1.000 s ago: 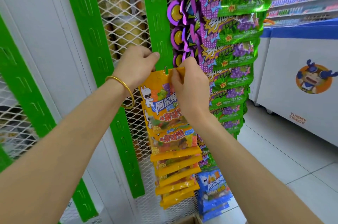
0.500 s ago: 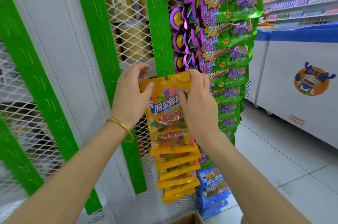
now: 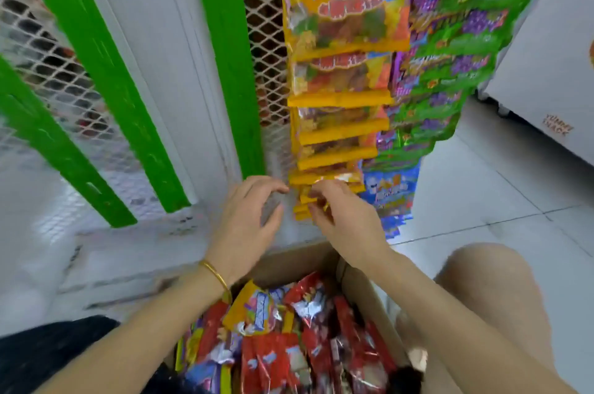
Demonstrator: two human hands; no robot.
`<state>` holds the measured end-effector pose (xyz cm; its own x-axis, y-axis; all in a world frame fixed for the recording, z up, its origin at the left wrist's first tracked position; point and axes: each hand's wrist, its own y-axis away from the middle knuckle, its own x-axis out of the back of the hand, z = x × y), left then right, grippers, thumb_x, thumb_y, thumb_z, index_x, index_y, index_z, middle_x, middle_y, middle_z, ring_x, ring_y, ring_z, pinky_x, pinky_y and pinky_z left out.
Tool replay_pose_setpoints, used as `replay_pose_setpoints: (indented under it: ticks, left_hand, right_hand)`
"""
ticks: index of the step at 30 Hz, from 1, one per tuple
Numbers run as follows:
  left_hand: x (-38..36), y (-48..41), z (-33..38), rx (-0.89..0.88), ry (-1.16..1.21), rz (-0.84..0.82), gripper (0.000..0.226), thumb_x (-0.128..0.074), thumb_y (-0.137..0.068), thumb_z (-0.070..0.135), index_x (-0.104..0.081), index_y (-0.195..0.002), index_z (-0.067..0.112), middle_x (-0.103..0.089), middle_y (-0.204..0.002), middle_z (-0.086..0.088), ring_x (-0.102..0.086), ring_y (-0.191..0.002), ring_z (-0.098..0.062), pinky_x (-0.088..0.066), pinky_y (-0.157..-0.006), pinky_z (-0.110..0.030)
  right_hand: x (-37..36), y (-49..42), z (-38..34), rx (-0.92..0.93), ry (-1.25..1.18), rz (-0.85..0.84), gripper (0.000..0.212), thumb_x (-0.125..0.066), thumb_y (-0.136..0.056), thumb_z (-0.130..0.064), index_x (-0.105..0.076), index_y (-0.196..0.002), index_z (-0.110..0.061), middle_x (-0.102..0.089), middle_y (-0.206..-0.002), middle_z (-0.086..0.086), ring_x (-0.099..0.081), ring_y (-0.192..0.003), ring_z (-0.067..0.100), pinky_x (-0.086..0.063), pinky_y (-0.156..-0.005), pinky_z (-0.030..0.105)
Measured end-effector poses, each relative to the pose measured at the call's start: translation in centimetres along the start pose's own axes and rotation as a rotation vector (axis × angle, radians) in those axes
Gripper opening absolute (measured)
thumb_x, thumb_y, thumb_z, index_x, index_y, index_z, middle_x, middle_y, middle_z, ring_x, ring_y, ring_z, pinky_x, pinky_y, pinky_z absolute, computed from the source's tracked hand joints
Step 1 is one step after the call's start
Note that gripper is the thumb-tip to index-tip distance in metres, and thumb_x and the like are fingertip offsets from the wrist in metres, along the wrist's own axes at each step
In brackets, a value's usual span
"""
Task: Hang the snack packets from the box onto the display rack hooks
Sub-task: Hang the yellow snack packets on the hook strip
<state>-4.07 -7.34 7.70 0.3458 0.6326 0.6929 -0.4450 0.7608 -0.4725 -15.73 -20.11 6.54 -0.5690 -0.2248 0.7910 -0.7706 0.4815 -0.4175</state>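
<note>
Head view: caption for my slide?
Left hand and right hand beside the lowest hung orange packets, above the snack-filled box.

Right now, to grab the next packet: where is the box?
Head view, bottom centre: the cardboard box sits beneath the hanging orange packets, beside a bare knee.

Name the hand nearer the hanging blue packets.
Right. The right hand sits just left of the blue packets, by the lowest orange packets; the left hand is farther left, on their other side.

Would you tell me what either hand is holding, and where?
The left hand holds nothing; the right hand touches edges of the lowest yellow packets, but blur hides any grip.
</note>
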Motion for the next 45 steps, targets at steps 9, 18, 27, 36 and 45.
replay_pose_setpoints:
  ticks: [9, 18, 27, 36, 45]
  left_hand:
    - [-2.9, 6.1, -8.5, 0.441, -0.064, -0.365, 0.027, -0.060, -0.085, 0.009, -0.061, -0.113, 0.009, -0.061, -0.113, -0.007, -0.056, -0.103, -0.020, -0.030, -0.079, -0.014]
    - [-1.1, 8.3, -11.4, 0.577, -0.050, -0.317, 0.027, -0.058, -0.087, 0.012, -0.059, -0.113, 0.017, -0.056, -0.114, 0.003, -0.050, -0.094, -0.001, -0.032, -0.069, 0.004]
    - [-0.9, 8.4, -12.5, 0.625, -0.067, -0.306, 0.028, -0.058, -0.087, 0.013, -0.058, -0.114, 0.015, -0.058, -0.115, 0.000, -0.051, -0.096, -0.006, -0.033, -0.068, 0.001]
    - [-3.7, 7.3, -9.5, 0.610, -0.011, -0.603, 0.049, -0.069, -0.081, 0.027, -0.053, -0.124, 0.011, -0.057, -0.123, -0.006, -0.053, -0.115, -0.022, -0.042, -0.097, -0.032]
    - [-2.3, 1.6, -2.6, 0.386, 0.159, -0.370, 0.008, -0.059, -0.088, 0.011, -0.064, -0.085, 0.016, -0.065, -0.086, -0.007, -0.061, -0.084, -0.023, -0.049, -0.080, -0.037]
  right_hand:
    - [-15.7, 6.9, 5.8, -0.299, -0.140, -0.937, 0.040, -0.062, -0.088, -0.033, -0.053, -0.116, -0.006, -0.061, -0.103, 0.013, -0.058, -0.101, 0.029, -0.043, -0.079, 0.033]
    - [-25.9, 7.6, 4.4, -0.388, -0.229, -1.047, 0.073, -0.063, -0.086, -0.040, -0.026, -0.143, -0.013, -0.041, -0.143, 0.011, -0.038, -0.130, 0.030, -0.035, -0.105, 0.035]
    - [-27.0, 5.8, 5.5, -0.513, -0.471, -0.906, 0.018, -0.074, -0.078, -0.015, -0.066, -0.087, -0.001, -0.059, -0.082, 0.008, -0.050, -0.067, 0.008, -0.039, -0.061, 0.020]
    - [-16.1, 3.3, 5.0, -0.466, -0.744, -0.639, 0.028, -0.069, -0.084, -0.016, -0.047, -0.066, -0.013, -0.050, -0.068, 0.009, -0.048, -0.067, 0.017, -0.040, -0.061, 0.029]
    - [-4.5, 2.7, 3.5, -0.338, -0.773, -0.476, 0.017, -0.060, -0.090, -0.024, -0.056, -0.106, -0.019, -0.066, -0.096, -0.004, -0.064, -0.085, 0.004, -0.051, -0.071, 0.021]
